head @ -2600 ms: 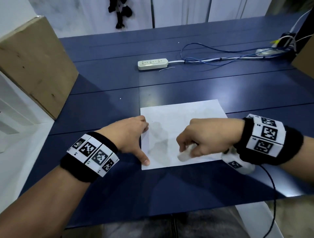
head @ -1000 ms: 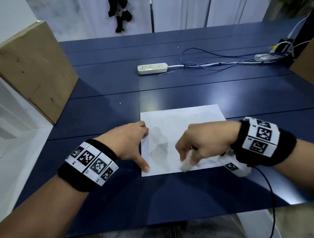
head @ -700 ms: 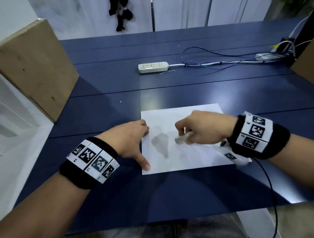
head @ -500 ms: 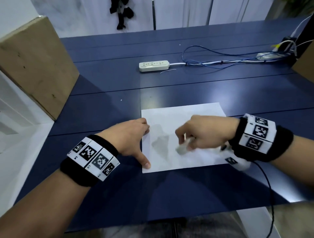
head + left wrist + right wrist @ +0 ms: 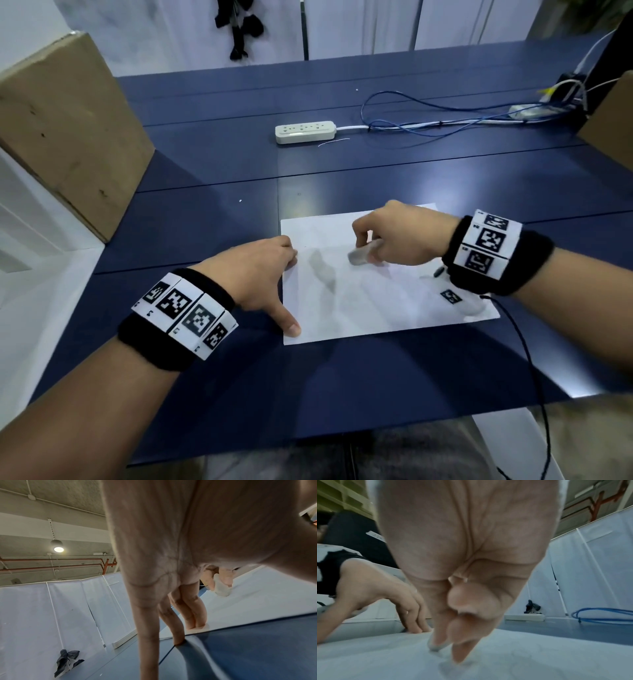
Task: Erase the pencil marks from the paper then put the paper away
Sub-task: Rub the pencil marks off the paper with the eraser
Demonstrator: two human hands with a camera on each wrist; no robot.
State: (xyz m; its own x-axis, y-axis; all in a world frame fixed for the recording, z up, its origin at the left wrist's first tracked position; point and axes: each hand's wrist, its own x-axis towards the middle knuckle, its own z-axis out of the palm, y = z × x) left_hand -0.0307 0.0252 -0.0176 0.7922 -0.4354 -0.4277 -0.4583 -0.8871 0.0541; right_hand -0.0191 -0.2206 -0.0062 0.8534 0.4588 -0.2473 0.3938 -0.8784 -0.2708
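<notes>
A sheet of white paper [image 5: 376,294] lies flat on a dark blue table [image 5: 205,222], near the front edge, directly in front of the person. The left hand [image 5: 255,274] rests at the sheet's left edge, its fingers [image 5: 193,609] straight and close together with the tips pressing down on the paper's edge, the thumb stretched toward the near left corner. The right hand [image 5: 404,236] hovers low over the upper middle of the sheet, its fingers [image 5: 440,626] curled and pinching a small white eraser [image 5: 363,251] whose tip touches the paper (the eraser looks blurred). Grey smudges show on the sheet between the two hands. Both wrists wear black bands with black-and-white square markers. Farther back on the table lie a white power strip [image 5: 305,132] and a tangle of blue cables [image 5: 428,116]. A cardboard box [image 5: 65,130] stands at the table's left side.
</notes>
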